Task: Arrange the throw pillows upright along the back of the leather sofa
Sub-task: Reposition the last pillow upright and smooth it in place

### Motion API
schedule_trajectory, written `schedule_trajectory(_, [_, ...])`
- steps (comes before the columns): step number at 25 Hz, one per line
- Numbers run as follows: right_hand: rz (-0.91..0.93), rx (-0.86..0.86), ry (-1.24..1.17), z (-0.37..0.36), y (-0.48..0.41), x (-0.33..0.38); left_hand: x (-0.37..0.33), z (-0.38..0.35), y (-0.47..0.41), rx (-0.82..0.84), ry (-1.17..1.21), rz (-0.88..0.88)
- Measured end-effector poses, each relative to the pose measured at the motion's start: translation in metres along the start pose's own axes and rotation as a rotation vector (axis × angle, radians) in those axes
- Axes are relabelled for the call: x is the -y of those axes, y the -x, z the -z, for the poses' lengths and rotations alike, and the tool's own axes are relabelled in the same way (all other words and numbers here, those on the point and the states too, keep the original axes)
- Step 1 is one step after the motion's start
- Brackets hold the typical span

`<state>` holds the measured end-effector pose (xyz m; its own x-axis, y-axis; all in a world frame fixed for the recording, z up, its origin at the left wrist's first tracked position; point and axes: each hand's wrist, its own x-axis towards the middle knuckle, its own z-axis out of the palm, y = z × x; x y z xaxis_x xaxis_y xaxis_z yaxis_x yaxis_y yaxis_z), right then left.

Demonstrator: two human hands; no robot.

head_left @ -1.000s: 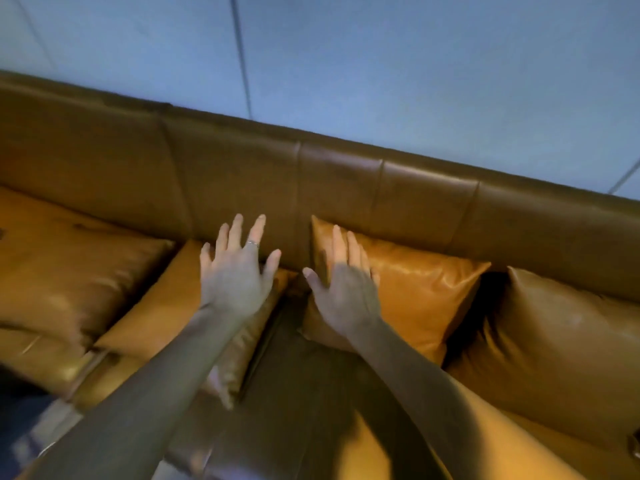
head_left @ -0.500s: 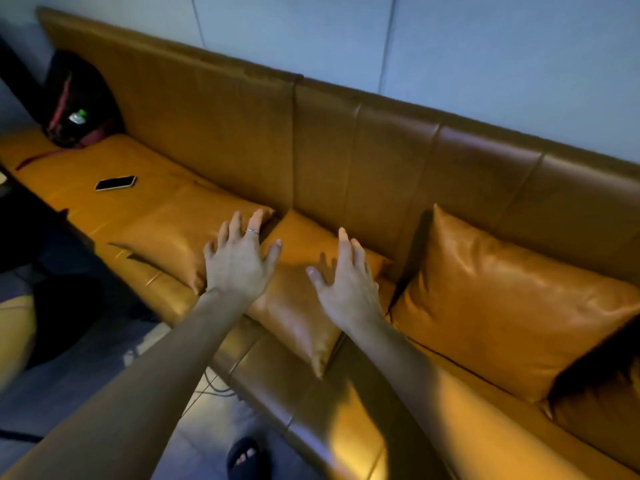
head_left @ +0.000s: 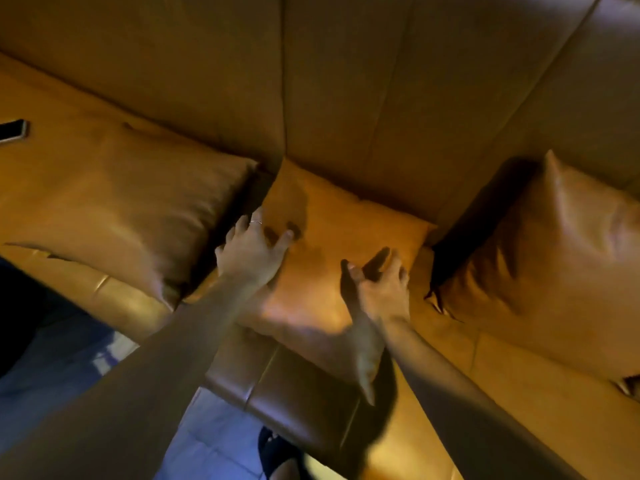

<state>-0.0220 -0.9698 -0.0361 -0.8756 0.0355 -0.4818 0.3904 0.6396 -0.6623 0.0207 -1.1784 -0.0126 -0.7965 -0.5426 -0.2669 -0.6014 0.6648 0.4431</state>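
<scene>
The flat tan square leather pillow [head_left: 332, 258] lies between both hands (left hand [head_left: 251, 252], right hand [head_left: 381, 289]), fingers [head_left: 242, 225] spread apart at its side edges.

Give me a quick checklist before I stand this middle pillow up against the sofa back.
1. Left hand on the middle pillow: ok, at its left edge.
2. Right hand on it: ok, at its right edge.
3. Firm grip: cannot tell, fingers look spread.
4. Middle pillow upright: not ok, lying flat.
5. Left pillow upright: not ok, flat too.
6. Right pillow upright: ok, leaning on the sofa back.
</scene>
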Motion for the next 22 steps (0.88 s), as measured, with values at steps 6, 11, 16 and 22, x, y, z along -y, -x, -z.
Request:
schedule_trajectory(6, [-0.252,-0.049,-0.316,-0.003,-0.068,-0.016,0.010,-0.035,-0.075,0.213,0.215,0.096])
schedule_trajectory(11, [-0.401,0.040,-0.639,0.018,-0.076,-0.024,0.006,-0.035,-0.102,0.223,0.509,0.319])
schedule_trajectory(16, [-0.284,-0.012,-0.672,0.039,-0.058,-0.018,-0.018,0.004,-0.099,0.190,0.690,0.353])
schedule_trajectory(22, [-0.039,-0.061,-0.670,0.099,-0.046,0.024,-0.078,0.062,-0.101,0.136,0.853,0.217])
